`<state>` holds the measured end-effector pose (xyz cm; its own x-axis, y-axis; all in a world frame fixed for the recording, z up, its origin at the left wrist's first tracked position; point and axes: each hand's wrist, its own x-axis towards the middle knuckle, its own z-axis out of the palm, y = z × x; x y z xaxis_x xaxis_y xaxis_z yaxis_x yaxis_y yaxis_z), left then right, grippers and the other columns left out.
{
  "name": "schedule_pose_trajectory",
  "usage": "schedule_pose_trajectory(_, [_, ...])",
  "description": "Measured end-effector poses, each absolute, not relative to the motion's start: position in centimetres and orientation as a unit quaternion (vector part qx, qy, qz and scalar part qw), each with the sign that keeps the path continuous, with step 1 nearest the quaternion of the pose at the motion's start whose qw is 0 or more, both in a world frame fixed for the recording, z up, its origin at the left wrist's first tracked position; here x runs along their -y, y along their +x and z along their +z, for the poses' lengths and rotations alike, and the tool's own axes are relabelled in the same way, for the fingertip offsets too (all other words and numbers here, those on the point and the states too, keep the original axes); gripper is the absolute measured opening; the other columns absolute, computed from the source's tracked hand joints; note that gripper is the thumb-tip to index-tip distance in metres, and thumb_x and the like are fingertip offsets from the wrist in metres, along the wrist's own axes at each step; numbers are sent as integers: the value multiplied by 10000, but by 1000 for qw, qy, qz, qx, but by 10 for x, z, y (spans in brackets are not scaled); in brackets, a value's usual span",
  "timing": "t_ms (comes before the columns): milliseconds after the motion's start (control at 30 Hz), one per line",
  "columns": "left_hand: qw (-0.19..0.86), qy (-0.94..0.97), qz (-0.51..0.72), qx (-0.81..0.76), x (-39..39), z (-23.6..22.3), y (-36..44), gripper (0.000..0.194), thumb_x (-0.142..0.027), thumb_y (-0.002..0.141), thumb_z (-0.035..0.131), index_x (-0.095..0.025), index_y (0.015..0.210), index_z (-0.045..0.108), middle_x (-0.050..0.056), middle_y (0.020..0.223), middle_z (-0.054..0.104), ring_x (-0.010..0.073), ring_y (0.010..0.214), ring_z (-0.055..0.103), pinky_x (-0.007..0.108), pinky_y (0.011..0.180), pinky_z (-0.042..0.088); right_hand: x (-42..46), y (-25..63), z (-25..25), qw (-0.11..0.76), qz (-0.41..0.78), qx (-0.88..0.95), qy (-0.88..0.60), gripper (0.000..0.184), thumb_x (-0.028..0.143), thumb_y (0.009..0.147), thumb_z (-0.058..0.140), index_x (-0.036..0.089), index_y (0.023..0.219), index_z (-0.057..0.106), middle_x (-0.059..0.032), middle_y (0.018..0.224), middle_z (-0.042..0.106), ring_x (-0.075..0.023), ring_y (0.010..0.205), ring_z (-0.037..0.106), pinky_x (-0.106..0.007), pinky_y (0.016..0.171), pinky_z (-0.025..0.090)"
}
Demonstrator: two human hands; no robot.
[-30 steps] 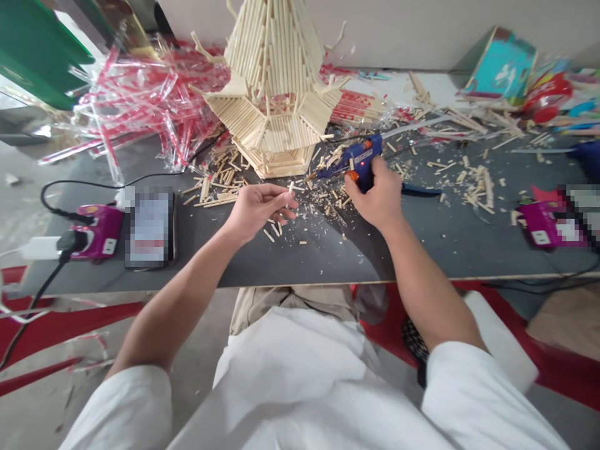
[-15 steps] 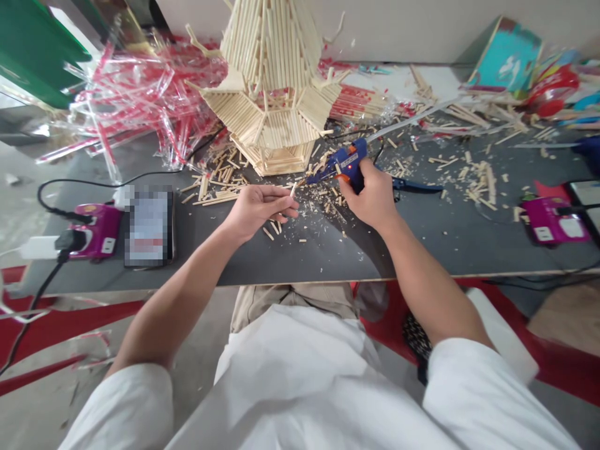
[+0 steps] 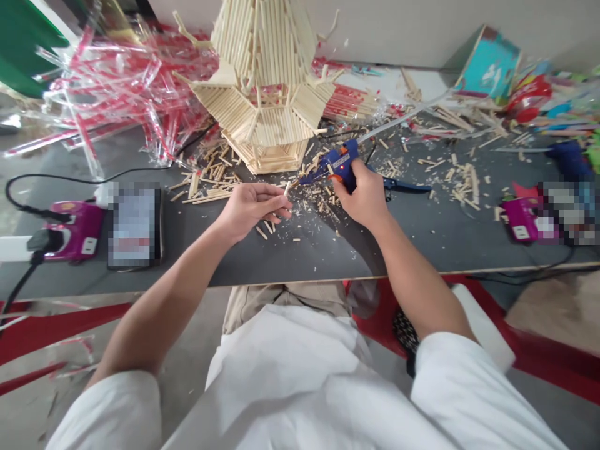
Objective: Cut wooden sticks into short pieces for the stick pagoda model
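Note:
Between the thumb and fingers of my left hand [image 3: 255,209] a short wooden stick [image 3: 287,188] is pinched, pointing up. My right hand [image 3: 365,192] is wrapped round the handle of a blue hot glue gun [image 3: 341,164] with an orange trigger. Its nozzle points left and sits right at the stick; whether they touch I cannot tell. A clear glue stick [image 3: 398,119] runs out of the gun's back. Just behind my hands stands a tiered model building [image 3: 276,128] made of pale wooden sticks.
Cut sticks and chips [image 3: 218,165] litter the dark table [image 3: 300,265]. Blue-handled pliers [image 3: 405,186] lie right of my right hand. A phone [image 3: 135,225] and a purple power socket [image 3: 77,228] are at left, below red and clear wrappers [image 3: 135,87]. Another purple socket [image 3: 529,220] sits at right.
My right hand has brought the glue gun left and slightly down, so its nozzle now meets the stick's position. My left hand keeps its pinch. The whole view has shifted slightly.

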<state>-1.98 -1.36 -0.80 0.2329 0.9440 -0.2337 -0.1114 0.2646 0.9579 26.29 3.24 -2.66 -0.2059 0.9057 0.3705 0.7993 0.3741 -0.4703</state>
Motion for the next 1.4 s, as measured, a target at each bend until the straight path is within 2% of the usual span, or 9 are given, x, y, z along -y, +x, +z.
schedule_pose_trajectory(333, [647,455,399,-464,14,-7,-20,418,-389,753,951,-109,1002,766,135,916,829,179,736,803,221,586,622,-34,265,-27,306,90,759,-568,284,556,982,608,291,1085,606,-71,819,666,-315,799,696,-472,786,567])
schedule_pose_trajectory(733, [645,471,386,-462,14,-7,-21,343,-363,778,929,-118,959,772,129,904,826,172,725,799,220,577,613,-38,268,-31,322,88,739,-585,307,537,953,657,272,1101,608,-103,875,702,-340,861,716,-512,847,583])
schedule_pose_trajectory(900, [607,485,410,-477,10,-5,-27,361,-368,776,924,-117,980,764,137,924,828,192,744,807,251,606,639,-43,273,-39,338,66,729,-592,379,480,924,732,229,1192,639,-164,1077,728,-375,1055,702,-598,1006,562])
schedule_pose_trajectory(1000, [579,498,428,-484,7,-5,-32,329,-360,770,918,-120,945,776,120,937,823,190,754,806,255,621,651,-43,274,-37,334,36,735,-589,475,423,907,771,188,1296,631,-202,1275,673,-401,1222,643,-647,1102,505])
schedule_pose_trajectory(1067, [563,503,448,-479,5,-4,-35,314,-350,756,924,-124,918,780,104,950,814,178,748,800,243,610,646,-36,270,-29,325,11,749,-578,459,376,908,780,165,1295,653,-211,1349,633,-413,1305,587,-661,1154,458])
schedule_pose_trajectory(1133, [553,509,463,-471,4,-4,-36,310,-346,746,929,-126,903,779,84,913,796,164,724,787,228,584,631,-25,259,-18,318,10,775,-546,353,331,929,768,165,1233,699,-195,1334,647,-396,1316,572,-636,1170,449])
schedule_pose_trajectory(1200, [548,511,469,-467,3,-4,-36,314,-348,736,933,-128,894,775,59,834,768,154,691,770,221,563,616,-9,240,-9,301,68,820,-482,216,301,971,732,188,1155,735,-144,1196,710,-339,1197,635,-571,1104,514])
schedule_pose_trajectory(1267, [546,509,473,-467,2,-5,-35,330,-354,722,941,-129,893,771,40,770,743,151,663,755,222,551,605,8,217,-4,272,134,859,-412,170,289,987,730,175,1110,756,-120,1122,735,-304,1111,662,-519,1048,548])
schedule_pose_trajectory(1400, [530,504,499,-464,0,-9,-35,355,-366,716,949,-129,910,770,29,741,736,133,633,729,219,548,590,25,181,-5,182,198,903,-335,276,233,958,770,127,1212,762,-132,1130,713,-300,1109,659,-482,1032,560])
